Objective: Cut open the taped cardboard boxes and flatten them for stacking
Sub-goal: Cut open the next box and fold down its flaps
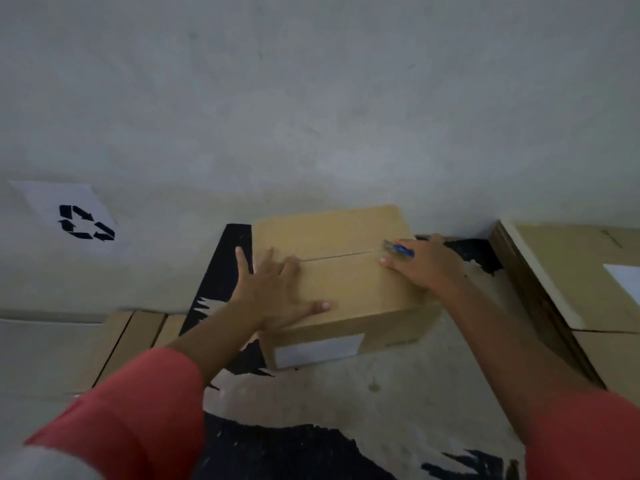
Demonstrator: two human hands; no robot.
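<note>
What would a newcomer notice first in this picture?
The brown cardboard box in the middle draws the eye first. The left hand lies flat on its top, and the right hand holds a blue cutter at the right end of the top seam. To the left a white sheet with a black recycling symbol stands out, and a stack of flattened cardboard lies at the right edge.

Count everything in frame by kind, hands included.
closed box: 1
blue cutter: 1
recycling-symbol sheet: 1
flat cardboard piles: 2
hands: 2, the left hand flat on the box, the right hand holding the cutter
Total: 7
</note>
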